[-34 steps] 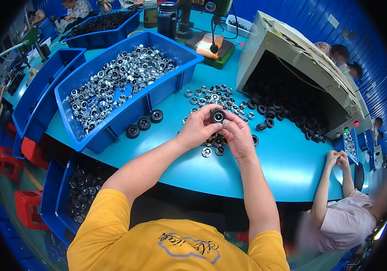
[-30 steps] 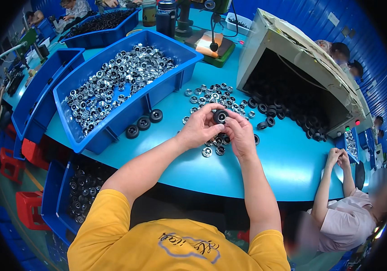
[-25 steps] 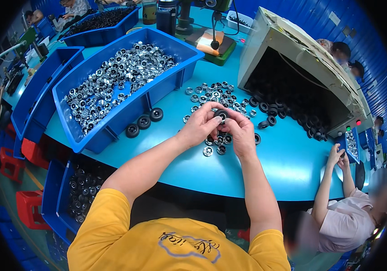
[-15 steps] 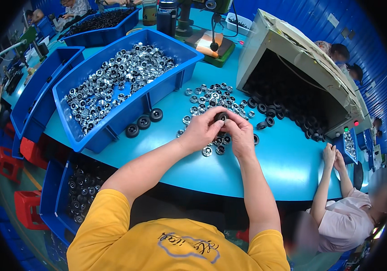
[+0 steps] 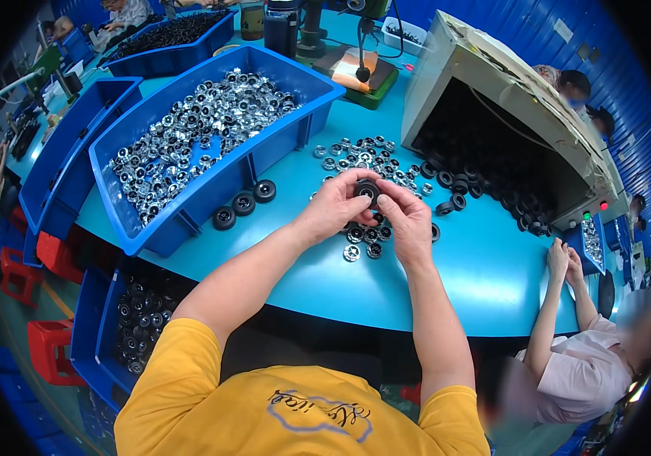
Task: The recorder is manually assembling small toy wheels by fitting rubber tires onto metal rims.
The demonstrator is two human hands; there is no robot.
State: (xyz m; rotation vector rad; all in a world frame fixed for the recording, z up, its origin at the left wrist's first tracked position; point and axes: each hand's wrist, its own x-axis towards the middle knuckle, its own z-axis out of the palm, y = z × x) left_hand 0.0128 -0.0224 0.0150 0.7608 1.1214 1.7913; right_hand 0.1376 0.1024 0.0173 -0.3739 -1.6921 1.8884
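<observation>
Between my two hands, above the table, is a small black toy wheel (image 5: 368, 190) with its round face turned up toward me. My left hand (image 5: 333, 207) wraps its fingers round the wheel's left and far side, thumb on the near edge. On the other side my right hand (image 5: 407, 220) pinches the wheel with thumb and fingers. Beneath and behind the hands lie loose silver wheel hubs (image 5: 351, 253) on the table. Loose black tires (image 5: 458, 201) lie to the right, some spilling from a white box. Three wheels with tires (image 5: 243, 203) stand in a row to the left.
A blue bin (image 5: 245, 163) of silver hubs stands at the left on the turquoise table (image 5: 318, 292). The white open box (image 5: 435, 83) holds black tires at the right. Below the table's left edge sits a blue crate (image 5: 105, 334) of wheels. A co-worker's hands (image 5: 562, 262) are at far right.
The wheel in my hands has tipped so its face now shows more fully. My fingers have shifted round it, and both hands stay over the same spot.
</observation>
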